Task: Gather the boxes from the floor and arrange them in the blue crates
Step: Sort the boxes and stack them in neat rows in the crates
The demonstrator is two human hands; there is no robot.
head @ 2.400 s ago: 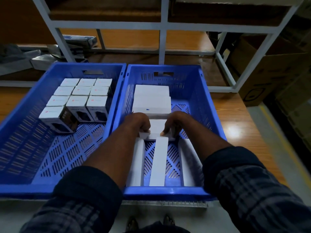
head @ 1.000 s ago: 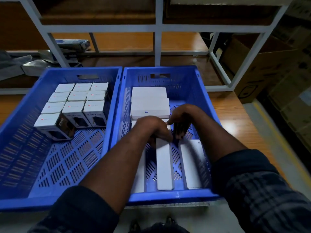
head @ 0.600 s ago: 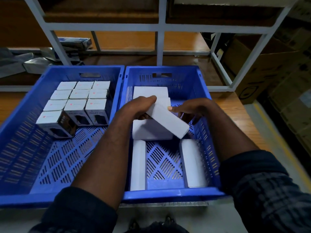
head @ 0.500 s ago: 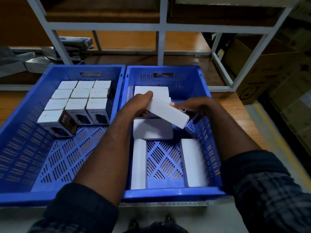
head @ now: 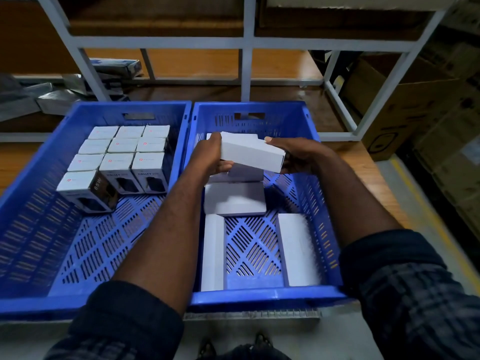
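Head camera looks down on two blue crates side by side. Over the right crate (head: 315, 141), the left hand (head: 207, 158) and right hand (head: 298, 155) grip opposite ends of a long white box (head: 252, 152), held tilted above other white boxes (head: 235, 198) lying inside. The left crate (head: 39, 209) holds a block of upright charger boxes (head: 122, 162).

Both hands, left (head: 209, 158) and right (head: 298, 157), reach forward, fingers curled in grip.
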